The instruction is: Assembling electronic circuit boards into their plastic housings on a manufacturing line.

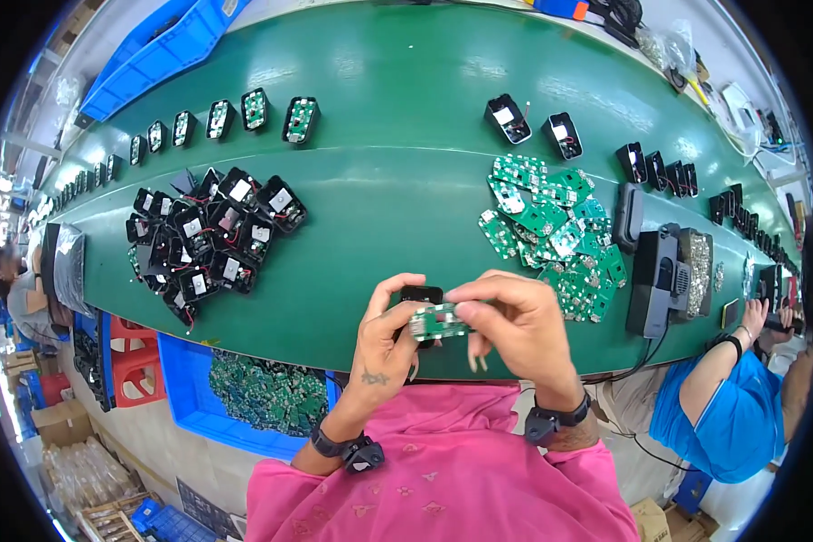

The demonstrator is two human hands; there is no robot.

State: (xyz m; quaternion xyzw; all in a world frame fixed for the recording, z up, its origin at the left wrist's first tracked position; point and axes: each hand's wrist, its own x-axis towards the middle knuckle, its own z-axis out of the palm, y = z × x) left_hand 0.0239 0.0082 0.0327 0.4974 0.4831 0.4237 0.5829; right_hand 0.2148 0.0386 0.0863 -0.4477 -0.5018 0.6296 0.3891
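Close to the table's front edge, my left hand [378,350] has its fingers wrapped round a small black plastic housing [422,294]. A green circuit board [435,323] lies across the front of that housing, slightly blurred. My right hand [526,327] pinches the board's right end between thumb and fingers. How far the board sits inside the housing cannot be made out. Just beyond my right hand spreads a heap of loose green circuit boards [565,237]. Off to the left lies a pile of black housings [194,226] with white parts and red wires inside.
Housings with green boards [301,120] line the far left; open black housings [509,119] stand far right. A black device [652,282] adjoins a tray of small metal parts [695,262]. Below the table edge sits a blue bin [190,397] of boards. A co-worker in blue [723,406] is at right.
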